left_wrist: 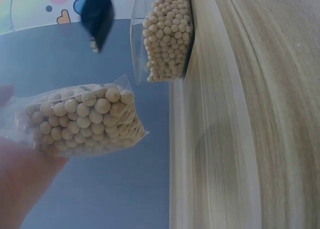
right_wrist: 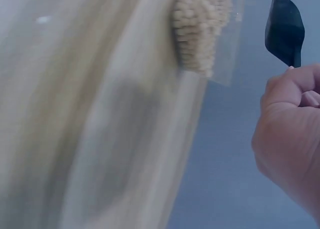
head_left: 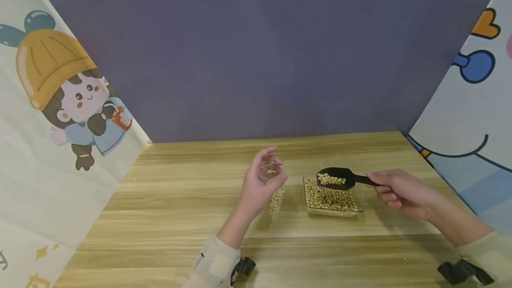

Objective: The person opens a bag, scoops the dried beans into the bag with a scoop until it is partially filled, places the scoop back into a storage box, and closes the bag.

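Observation:
My left hand (head_left: pixel 262 181) grips a clear plastic bag (left_wrist: pixel 85 120) by its top, with the mouth spread between thumb and fingers. Round tan soybeans (left_wrist: pixel 95 111) fill the lower part of the bag, which hangs above the table. In the head view my right hand (head_left: pixel 408 192) pinches the handle of a black scoop (head_left: pixel 350 177), which carries a small heap of soybeans (head_left: pixel 331 179). The scoop is over a clear rectangular container (head_left: pixel 332 213) full of soybeans, to the right of the bag. The right wrist view shows the back of the scoop (right_wrist: pixel 285 31) above my fingers.
The wood-grain table (head_left: pixel 160 217) stretches out in front of me. A dark blue-grey panel (head_left: pixel 256 57) stands along its back edge. Printed cartoon sheets rise on the left (head_left: pixel 24 168) and the right (head_left: pixel 484 146).

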A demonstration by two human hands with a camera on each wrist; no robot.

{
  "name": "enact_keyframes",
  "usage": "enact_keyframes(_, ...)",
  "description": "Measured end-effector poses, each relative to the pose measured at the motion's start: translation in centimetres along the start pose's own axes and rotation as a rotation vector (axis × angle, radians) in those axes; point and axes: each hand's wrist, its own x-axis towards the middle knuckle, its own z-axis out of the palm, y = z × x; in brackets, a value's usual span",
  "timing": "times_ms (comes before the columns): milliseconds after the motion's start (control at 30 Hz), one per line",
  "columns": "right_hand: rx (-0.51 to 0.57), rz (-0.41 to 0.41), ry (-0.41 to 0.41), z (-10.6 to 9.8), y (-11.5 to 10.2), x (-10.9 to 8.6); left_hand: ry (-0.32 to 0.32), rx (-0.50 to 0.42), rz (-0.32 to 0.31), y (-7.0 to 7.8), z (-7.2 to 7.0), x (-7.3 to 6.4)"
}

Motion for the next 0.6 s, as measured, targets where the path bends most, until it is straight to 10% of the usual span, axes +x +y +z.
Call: enact_keyframes(600,-0.013,-0.195,0.048,4.6,-7.5,-1.5,-0.044,0.050,-0.017,0.1,0.9,-0.3)
